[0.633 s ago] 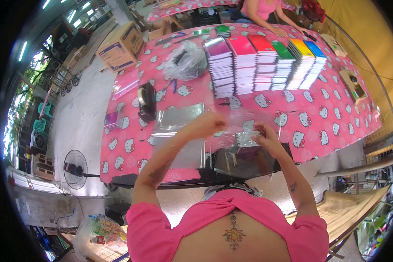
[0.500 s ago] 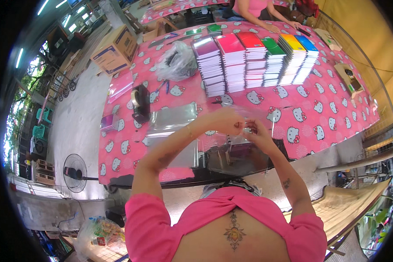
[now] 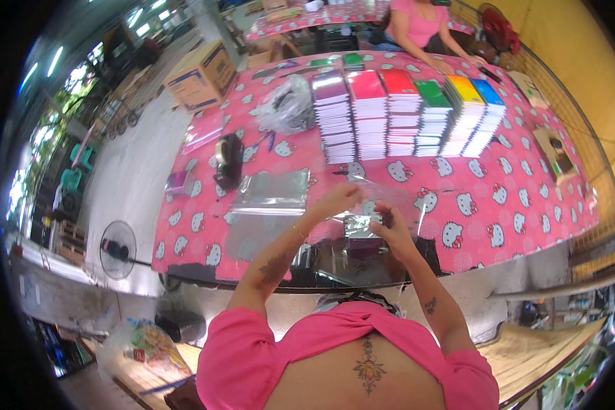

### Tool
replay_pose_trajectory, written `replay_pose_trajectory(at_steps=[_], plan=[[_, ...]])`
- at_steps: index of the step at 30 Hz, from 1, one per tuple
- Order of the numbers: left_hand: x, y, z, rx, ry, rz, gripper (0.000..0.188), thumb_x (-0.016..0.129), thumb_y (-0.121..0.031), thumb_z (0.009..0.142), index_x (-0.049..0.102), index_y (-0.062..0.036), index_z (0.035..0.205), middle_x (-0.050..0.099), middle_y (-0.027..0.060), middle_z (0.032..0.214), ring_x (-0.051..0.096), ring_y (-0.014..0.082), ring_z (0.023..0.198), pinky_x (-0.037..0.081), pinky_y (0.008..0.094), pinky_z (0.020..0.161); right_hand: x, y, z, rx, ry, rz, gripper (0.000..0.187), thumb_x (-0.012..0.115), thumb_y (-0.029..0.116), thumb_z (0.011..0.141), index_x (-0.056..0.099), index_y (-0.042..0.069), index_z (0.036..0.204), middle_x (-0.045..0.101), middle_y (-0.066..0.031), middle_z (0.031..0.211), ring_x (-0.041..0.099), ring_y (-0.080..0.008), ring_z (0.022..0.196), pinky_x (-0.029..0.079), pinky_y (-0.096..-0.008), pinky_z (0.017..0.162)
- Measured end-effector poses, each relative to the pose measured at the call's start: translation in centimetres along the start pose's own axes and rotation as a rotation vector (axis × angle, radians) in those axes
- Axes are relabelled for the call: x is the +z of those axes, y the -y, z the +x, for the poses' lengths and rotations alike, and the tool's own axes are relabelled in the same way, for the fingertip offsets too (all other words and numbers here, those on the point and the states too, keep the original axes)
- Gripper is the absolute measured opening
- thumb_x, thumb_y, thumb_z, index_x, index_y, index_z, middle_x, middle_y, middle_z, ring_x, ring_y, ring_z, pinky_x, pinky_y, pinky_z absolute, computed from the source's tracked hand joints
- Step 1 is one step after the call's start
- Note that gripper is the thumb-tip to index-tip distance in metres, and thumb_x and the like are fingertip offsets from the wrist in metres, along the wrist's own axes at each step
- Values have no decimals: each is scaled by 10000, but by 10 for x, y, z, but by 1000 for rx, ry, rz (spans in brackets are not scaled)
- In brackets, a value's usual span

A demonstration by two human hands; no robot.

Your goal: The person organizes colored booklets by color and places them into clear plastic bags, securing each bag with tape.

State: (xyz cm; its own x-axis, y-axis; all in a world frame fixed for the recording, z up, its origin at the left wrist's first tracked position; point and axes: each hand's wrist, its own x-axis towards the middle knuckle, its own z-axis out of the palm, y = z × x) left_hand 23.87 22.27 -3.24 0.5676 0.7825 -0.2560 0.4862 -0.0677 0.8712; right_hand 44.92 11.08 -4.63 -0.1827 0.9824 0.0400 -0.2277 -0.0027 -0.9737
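Observation:
My left hand is closed at the upper left edge of a clear plastic sleeve, its fingertips together and slightly blurred. Just right of it, my right hand is curved over the sleeve's near part, thumb and fingers apart. Below both hands, a dark glossy panel lies at the table's near edge, with bright reflections on it. To the left lies a pile of clear plastic sleeves. Where the sleeve between my hands ends is hard to make out.
Tall stacks of spiral notebooks stand beyond my hands. Left of them are a plastic bag and a black tape dispenser. A carton stands at the far left. Another person leans on the far side.
My hands have drawn apart: the left has moved left, off the right hand's fingers, and the right has opened. The whole view has shifted slightly.

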Motion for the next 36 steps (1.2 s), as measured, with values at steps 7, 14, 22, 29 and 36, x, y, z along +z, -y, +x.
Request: replay_pose_trajectory(at_steps=[7, 14, 22, 29, 36], plan=[[81, -77, -85, 470, -406, 949, 871, 703, -509, 855, 377, 24, 1461, 463, 229, 1437, 412, 372, 1377, 351, 446, 1119, -29, -37, -6, 84, -147, 264, 463, 524, 447, 1021, 528, 86, 1310, 565, -37, 1210, 543, -155, 1097, 447, -320, 952], [77, -13, -113, 137, -356, -105, 1019, 837, -377, 776, 249, 28, 1504, 332, 217, 1549, 290, 350, 1460, 279, 406, 1169, -28, -60, -22, 134, -117, 167, 542, 428, 515, 1035, 521, 73, 1334, 567, -69, 1245, 534, -187, 1162, 405, -374, 1020], [55, -17, -177, 313, -684, 202, 718, 894, -168, 702, 510, -72, 1302, 566, 126, 1266, 550, 252, 1193, 428, 386, 1043, 26, -24, 12, 60, 71, 36, 560, 444, 501, 1029, 499, 60, 1371, 558, -86, 1284, 511, -176, 1225, 390, -349, 1042], [-51, 40, -256, 245, -863, -893, 706, 810, -276, 804, 469, -36, 1374, 588, 97, 1251, 571, 276, 1173, 459, 410, 1013, 63, -68, 29, -294, 427, -1119, 556, 687, 391, 883, 570, 82, 1330, 543, -201, 1337, 475, -408, 1271, 387, -443, 1043], [-91, 104, -271, 334, -870, -1556, 568, 656, -338, 912, 467, -72, 1377, 576, 89, 1317, 552, 282, 1221, 420, 472, 1067, 112, -71, 25, -38, 195, -1051, 687, 741, 490, 790, 568, 139, 1355, 477, -223, 1405, 461, -403, 1288, 339, -564, 1067]])
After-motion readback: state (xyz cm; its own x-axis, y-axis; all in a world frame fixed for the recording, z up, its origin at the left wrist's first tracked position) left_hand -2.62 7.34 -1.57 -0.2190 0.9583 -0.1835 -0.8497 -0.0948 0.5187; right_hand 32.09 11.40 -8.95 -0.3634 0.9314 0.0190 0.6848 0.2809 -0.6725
